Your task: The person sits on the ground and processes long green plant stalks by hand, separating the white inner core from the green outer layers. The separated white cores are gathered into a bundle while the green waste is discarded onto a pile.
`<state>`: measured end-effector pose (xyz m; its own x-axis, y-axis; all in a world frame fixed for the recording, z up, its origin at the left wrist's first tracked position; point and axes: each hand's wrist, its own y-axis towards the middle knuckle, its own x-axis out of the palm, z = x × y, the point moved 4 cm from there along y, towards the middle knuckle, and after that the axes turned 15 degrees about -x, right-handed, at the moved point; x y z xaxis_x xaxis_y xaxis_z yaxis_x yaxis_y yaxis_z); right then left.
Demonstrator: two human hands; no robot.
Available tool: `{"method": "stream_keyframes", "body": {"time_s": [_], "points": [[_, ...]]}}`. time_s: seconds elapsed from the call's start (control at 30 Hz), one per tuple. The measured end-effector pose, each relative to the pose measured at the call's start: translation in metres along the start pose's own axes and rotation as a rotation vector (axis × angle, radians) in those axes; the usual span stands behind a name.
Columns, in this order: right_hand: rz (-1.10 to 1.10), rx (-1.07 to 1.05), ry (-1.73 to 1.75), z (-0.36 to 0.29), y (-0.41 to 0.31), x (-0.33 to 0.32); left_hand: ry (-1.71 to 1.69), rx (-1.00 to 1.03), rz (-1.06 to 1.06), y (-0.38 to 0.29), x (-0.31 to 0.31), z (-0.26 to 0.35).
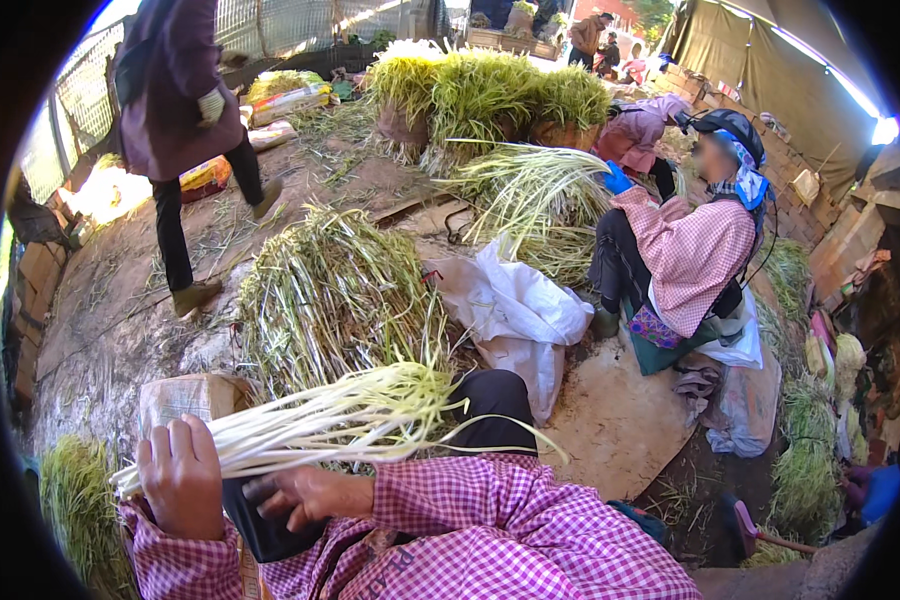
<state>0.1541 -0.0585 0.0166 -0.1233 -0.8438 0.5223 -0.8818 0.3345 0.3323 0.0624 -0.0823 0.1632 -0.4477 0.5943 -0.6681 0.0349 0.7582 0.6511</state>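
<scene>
My left hand [180, 478] is closed around the white lower ends of a bundle of long pale stalks [307, 420] with yellow-green leafy tops, possibly garlic greens. The bundle lies across in front of me, its tops pointing right toward my dark-trousered knee [496, 409]. Just below the stalks is my right hand [311, 496], slightly blurred, its fingers apart and nothing seen in it. Beyond the bundle stands a large heap of similar green and white stalks [345, 292].
A white woven sack [506, 300] lies right of the heap. A seated co-worker [682, 240] holds stalks at the right; another person [187, 112] walks at the upper left. Tied bundles [487, 86] stand behind. A wrapped block [195, 396] is beyond my left hand.
</scene>
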Motion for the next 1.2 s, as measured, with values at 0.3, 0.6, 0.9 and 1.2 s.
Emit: {"method": "stream_keyframes", "body": {"time_s": [0.3,0.6,0.9,1.2], "points": [[0.27,-0.637,0.475,-0.088,-0.012,-0.025,-0.175,-0.021,0.13,-0.021,-0.02,-0.001],[0.786,-1.059,0.237,-0.148,-0.092,-0.075,-0.337,-0.147,0.116,-0.052,0.006,-0.001],[0.257,-0.801,-0.072,-0.178,0.034,-0.032,-0.623,-0.539,-0.19,-0.155,0.089,-0.048],[-0.054,-0.452,-0.814,-0.064,0.237,0.037,-1.063,-2.052,-0.105,-0.262,0.196,-0.185]]}}
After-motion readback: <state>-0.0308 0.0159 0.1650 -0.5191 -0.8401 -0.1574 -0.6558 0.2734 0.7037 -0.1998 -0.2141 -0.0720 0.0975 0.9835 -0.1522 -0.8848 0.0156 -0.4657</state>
